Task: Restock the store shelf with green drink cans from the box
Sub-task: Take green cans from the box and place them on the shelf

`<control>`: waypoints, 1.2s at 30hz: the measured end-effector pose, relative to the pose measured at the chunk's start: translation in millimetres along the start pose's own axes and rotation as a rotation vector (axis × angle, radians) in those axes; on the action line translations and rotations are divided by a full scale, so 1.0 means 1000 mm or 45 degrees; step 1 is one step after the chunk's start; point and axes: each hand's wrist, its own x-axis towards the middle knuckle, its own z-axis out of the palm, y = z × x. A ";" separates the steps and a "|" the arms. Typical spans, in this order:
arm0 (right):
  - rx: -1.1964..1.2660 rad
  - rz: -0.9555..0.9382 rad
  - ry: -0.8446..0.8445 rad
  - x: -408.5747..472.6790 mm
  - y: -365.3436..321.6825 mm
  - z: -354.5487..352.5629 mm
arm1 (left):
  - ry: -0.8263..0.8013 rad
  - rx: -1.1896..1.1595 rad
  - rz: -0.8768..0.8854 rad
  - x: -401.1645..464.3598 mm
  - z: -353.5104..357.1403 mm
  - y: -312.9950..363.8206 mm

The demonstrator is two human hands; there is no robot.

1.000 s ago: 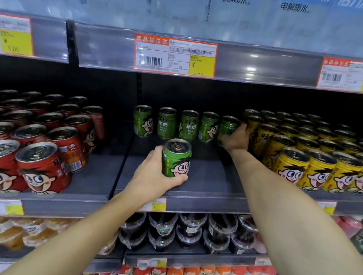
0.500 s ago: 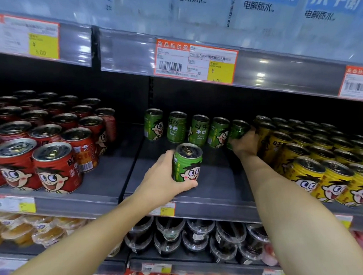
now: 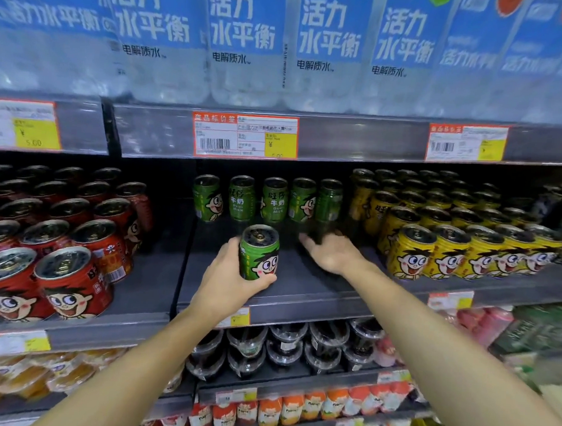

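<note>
My left hand [image 3: 227, 279] grips a green drink can [image 3: 259, 252] with a cartoon face, upright near the front of the dark shelf [image 3: 311, 291]. A row of several green cans [image 3: 267, 199] stands at the back of the same shelf. My right hand [image 3: 331, 252] hovers empty over the shelf just in front of the rightmost green can [image 3: 329, 200], its fingers loosely spread and blurred by motion. The box is out of view.
Red cans [image 3: 66, 235] fill the shelf section to the left and yellow cans [image 3: 459, 233] the section to the right. Water bottles with blue labels [image 3: 245, 43] stand on the shelf above. Price tags [image 3: 244, 135] line the rail. Dark tubs [image 3: 286, 345] sit on the shelf below.
My right hand has let go of the rightmost green can at the back and pulled away toward me. My left hand holds its can in about the same place. The camera has tilted up.
</note>
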 end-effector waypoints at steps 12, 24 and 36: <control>-0.329 -0.260 0.163 -0.081 0.000 0.035 | 0.036 0.194 -0.061 -0.004 0.000 0.012; -0.311 -0.229 0.292 -0.084 -0.001 0.043 | 0.205 0.163 -0.339 0.008 -0.011 0.009; -0.285 -0.210 0.296 -0.084 0.000 0.043 | 0.346 0.054 -0.459 0.050 -0.040 -0.019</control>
